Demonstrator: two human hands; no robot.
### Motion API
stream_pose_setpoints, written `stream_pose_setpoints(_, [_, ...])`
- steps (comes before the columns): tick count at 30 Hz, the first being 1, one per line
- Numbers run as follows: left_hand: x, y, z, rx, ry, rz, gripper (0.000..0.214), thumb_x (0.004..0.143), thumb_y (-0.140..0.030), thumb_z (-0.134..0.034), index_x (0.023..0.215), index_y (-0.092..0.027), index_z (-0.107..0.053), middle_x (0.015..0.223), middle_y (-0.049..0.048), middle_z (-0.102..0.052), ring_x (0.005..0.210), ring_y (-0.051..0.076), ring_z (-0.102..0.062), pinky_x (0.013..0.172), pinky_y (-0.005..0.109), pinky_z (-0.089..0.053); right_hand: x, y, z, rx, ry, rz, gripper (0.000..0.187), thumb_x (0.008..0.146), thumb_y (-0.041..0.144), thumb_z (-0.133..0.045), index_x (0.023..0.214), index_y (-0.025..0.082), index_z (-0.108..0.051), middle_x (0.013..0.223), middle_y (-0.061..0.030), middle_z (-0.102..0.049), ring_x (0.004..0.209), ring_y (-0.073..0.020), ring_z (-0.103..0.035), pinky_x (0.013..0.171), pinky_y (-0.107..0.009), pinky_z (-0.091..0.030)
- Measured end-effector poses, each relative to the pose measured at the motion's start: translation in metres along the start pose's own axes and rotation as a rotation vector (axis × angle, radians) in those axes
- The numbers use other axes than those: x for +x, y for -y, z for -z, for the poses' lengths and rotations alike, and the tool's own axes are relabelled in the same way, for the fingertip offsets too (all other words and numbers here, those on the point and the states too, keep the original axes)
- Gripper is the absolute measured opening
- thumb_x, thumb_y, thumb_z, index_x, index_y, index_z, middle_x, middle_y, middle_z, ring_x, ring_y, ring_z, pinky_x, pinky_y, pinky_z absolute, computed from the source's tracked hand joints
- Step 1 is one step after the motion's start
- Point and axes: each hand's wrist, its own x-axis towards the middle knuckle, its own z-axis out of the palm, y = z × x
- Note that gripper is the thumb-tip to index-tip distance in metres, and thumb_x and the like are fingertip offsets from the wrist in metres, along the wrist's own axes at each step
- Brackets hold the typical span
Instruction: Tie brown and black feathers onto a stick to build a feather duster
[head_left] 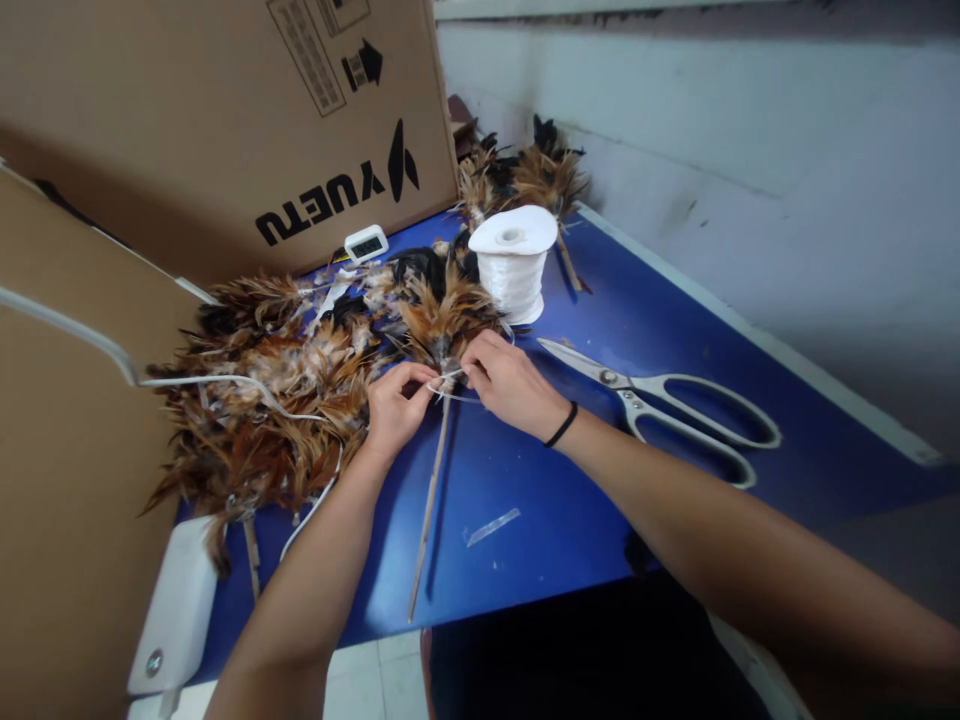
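Observation:
A feather duster with brown and black feathers [444, 312] lies on the blue table, its thin wooden stick [430, 500] pointing toward me. White cord [459, 399] loops around the stick at the base of the feathers. My left hand [397, 405] pinches the cord on the left of the stick. On the other side, my right hand [511, 382] grips the cord between thumb and fingers, a black band on its wrist. Just behind the right hand stands a spool of white cord [511, 280]. Large metal scissors [664, 400] lie to the right with their blades slightly apart.
A pile of loose feathers [262, 400] covers the table's left side, crossed by a white cable [217, 380]. Cardboard boxes [225, 120] rise behind and left. A white device [176, 600], a small digital display [366, 243] and another feather bundle [551, 180] sit near the edges.

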Motion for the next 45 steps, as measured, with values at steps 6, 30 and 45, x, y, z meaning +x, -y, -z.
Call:
stream_pose_setpoints(6, [0.003, 0.009, -0.004, -0.276, -0.024, 0.283, 0.016, 0.067, -0.026, -0.071, 0.066, -0.016, -0.058, 0.074, 0.0027, -0.067, 0.07, 0.014, -0.063, 0.069, 0.027, -0.049, -0.002, 0.004, 0.003, -0.214, 0.047, -0.042, 0.016, 0.088, 0.012, -0.039, 0.086, 0.014, -0.054, 0.094, -0.0099, -0.052, 0.079, -0.0175, -0.053, 0.066, -0.029, -0.04])
stream_pose_setpoints(30, [-0.002, 0.005, -0.009, -0.221, -0.229, 0.343, 0.018, 0.069, -0.024, -0.068, 0.065, -0.017, -0.052, 0.073, 0.0008, -0.064, 0.072, 0.014, -0.062, 0.069, 0.029, -0.051, -0.005, 0.001, 0.004, -0.149, -0.005, -0.138, 0.011, 0.081, 0.007, -0.039, 0.079, 0.016, -0.045, 0.091, -0.0107, -0.047, 0.07, -0.0166, -0.049, 0.062, -0.031, -0.041])
stream_pose_setpoints(45, [-0.001, -0.001, -0.011, -0.454, -0.181, 0.566, 0.029, 0.068, -0.032, -0.068, 0.074, -0.018, -0.043, 0.084, 0.0003, -0.062, 0.063, 0.011, -0.063, 0.055, 0.027, -0.054, -0.005, -0.002, 0.001, -0.171, 0.011, -0.116, 0.011, 0.083, 0.007, -0.039, 0.083, 0.015, -0.047, 0.093, -0.0106, -0.047, 0.071, -0.0165, -0.049, 0.063, -0.03, -0.04])
